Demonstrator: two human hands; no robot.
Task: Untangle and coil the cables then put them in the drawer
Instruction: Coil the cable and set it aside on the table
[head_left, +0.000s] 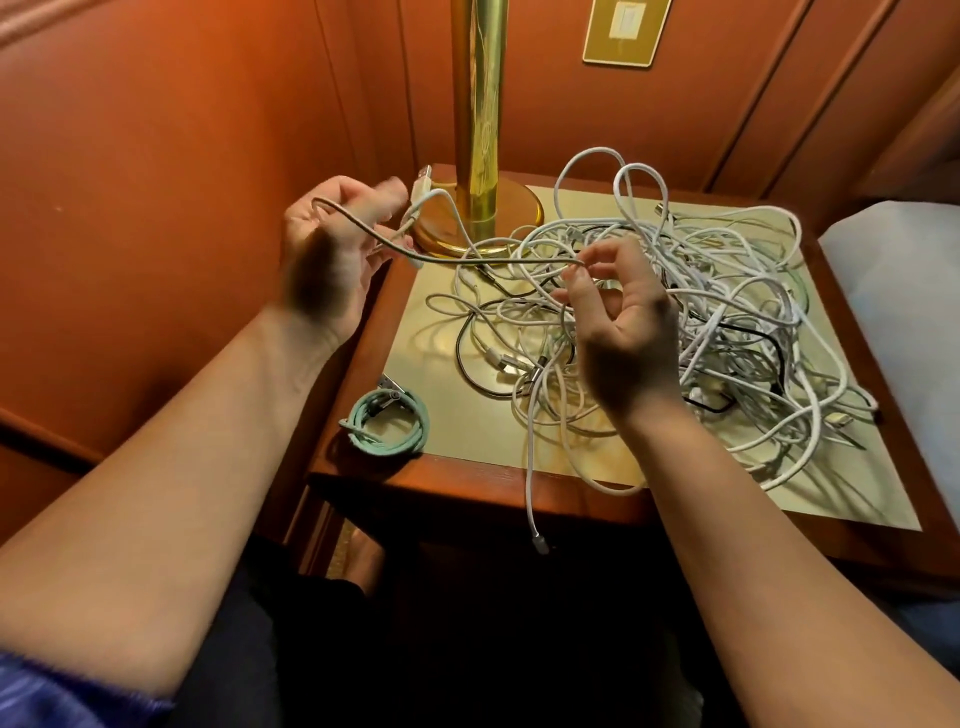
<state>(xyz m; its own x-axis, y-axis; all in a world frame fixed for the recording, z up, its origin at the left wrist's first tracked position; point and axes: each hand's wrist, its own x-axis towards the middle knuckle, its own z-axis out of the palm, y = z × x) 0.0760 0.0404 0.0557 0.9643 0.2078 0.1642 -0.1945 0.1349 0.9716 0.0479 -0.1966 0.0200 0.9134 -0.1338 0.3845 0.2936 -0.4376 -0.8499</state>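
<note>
- My left hand (337, 244) grips 1 grey cable (467, 258) at its plug end; my right hand (618, 322) pinches it further along.
- It runs left-right between them.
- The tangle (675, 312) sits on the nightstand (467, 483), just beyond my right hand.

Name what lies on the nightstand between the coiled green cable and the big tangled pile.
In the head view, only bare gold tabletop separates the green cable from the tangled pile.

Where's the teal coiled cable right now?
In the head view, the teal cable lies coiled on the nightstand's front-left corner, left of the white tangle and below the left hand.
</note>
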